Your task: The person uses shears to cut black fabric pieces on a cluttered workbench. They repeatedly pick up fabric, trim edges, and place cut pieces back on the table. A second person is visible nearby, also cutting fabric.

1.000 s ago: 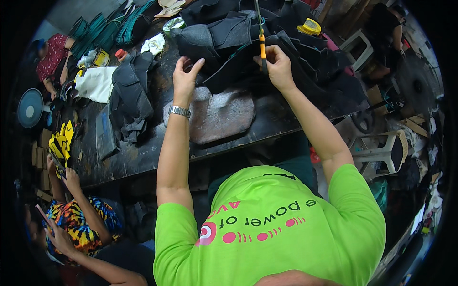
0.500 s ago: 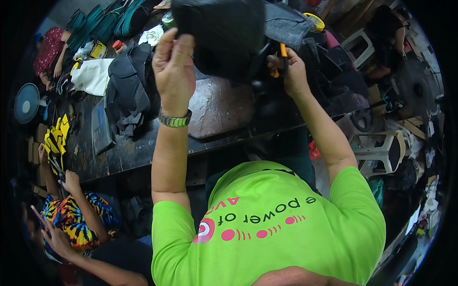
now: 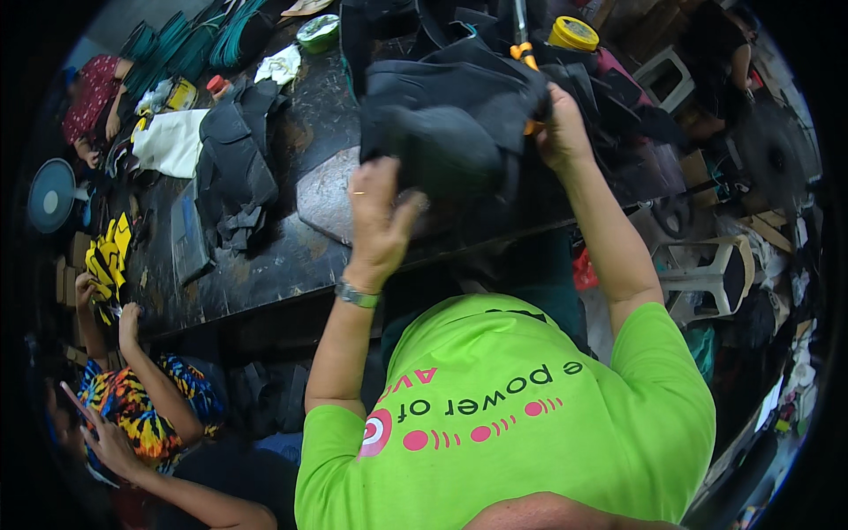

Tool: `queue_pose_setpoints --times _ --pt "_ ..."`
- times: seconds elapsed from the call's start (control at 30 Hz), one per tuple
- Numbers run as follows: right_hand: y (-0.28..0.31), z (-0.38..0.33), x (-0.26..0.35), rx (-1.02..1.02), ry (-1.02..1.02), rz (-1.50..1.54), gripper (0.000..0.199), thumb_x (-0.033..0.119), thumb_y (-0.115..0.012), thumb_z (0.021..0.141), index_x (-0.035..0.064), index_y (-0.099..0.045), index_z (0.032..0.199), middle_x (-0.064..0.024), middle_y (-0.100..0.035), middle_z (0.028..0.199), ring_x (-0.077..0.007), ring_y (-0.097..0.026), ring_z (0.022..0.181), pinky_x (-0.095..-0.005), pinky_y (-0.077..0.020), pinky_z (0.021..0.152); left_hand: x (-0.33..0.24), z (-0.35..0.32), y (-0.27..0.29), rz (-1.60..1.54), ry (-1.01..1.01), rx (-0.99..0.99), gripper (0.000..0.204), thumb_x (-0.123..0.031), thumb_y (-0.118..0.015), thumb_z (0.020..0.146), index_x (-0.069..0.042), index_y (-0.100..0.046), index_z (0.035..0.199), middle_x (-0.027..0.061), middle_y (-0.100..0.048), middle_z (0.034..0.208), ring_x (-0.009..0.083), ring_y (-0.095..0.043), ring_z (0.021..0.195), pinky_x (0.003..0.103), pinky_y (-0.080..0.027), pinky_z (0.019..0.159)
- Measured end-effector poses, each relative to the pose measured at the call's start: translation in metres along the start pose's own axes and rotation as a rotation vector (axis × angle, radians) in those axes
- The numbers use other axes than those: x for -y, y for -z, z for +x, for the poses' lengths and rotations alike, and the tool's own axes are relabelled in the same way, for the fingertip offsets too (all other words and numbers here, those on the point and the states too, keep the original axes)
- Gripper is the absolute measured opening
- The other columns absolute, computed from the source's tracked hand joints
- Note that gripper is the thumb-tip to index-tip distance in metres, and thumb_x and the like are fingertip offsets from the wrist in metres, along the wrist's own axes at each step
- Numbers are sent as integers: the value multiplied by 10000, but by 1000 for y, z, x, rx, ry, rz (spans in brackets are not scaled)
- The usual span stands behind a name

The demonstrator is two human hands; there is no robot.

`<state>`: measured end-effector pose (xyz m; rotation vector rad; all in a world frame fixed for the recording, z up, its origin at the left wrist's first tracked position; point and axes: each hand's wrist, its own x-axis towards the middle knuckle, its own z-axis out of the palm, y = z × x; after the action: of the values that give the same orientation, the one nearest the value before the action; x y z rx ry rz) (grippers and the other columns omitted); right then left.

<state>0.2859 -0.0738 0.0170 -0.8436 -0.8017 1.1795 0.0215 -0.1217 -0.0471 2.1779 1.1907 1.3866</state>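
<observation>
A worker in a green shirt (image 3: 530,397) handles a black piece (image 3: 442,110) btwn both hands, over a dark table (image 3: 252,291) and partly in front of a grey slab (image 3: 327,194); its lower half is blurred. R hand (image 3: 565,132), at the piece's R edge, has its fingers closed on an orange-handled tool (image 3: 524,55), prob. scissors, w/ the metal end pointing to the far side and the middle hidden behind the piece. Whether those fingers also pinch the piece, can't tell. L hand (image 3: 382,212), blurred, is by the piece's lower L edge, fingers partly spread; grip or mere touch, can't tell.

To do it well, by our read: steady the piece w/ L hand before any cut, keep its edge taut and in sight, hold L fingertips well off the blade line, and turn the piece rather than twist the R wrist. W/ the metal end so near the cloth, a stray nick is the main risk.

Writing: the shirt has black and pink lettering, upside down in this view, plus pink dots w/ arcs. Any print on the yellow tub (image 3: 574,34) or green tub (image 3: 318,33) is too small to read.
</observation>
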Motion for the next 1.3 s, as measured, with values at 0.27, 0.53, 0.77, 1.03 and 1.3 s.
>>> queue_pose_setpoints --times 0.27,0.53,0.77,1.03,1.3 --pt "-67 -101 64 237 324 -156 297 58 -760 812 15 -566 1033 -1 -610 820 -60 -600 720 -215 -492 686 -33 29 -44 370 -194 106 286 -389 -676 826 -105 -705 842 52 -659 1097 207 -557 1051 500 -225 998" --pt "-53 -63 -2 272 -137 -67 214 108 -709 861 11 -579 1001 -31 -632 790 -63 -608 657 -210 -515 612 -38 27 -42 70 -440 293 237 -211 -770 751 -100 -672 936 22 -663 904 186 -623 923 412 -415 930" --pt "-26 -70 8 474 -181 -72 231 121 -735 838 52 -588 1003 -30 -614 736 -60 -562 549 -177 -474 534 -31 84 -23 -280 -217 28 185 20 -690 785 -15 -691 966 118 -665 1037 235 -655 899 309 -519 779" --pt "0 -69 38 330 -79 -207 229 153 -718 852 39 -591 1004 -24 -624 762 -40 -584 632 -150 -476 550 -33 140 -20 -551 -97 208 81 -84 -722 839 -33 -716 902 46 -623 1021 153 -590 914 255 -483 804" --pt "1 -75 40 523 -188 -40 318 141 -753 782 15 -582 1019 -61 -606 711 -80 -594 539 -173 -511 507 -69 107 -51 56 -277 570 379 26 -703 732 -34 -629 1099 111 -636 943 311 -633 860 345 -513 741"
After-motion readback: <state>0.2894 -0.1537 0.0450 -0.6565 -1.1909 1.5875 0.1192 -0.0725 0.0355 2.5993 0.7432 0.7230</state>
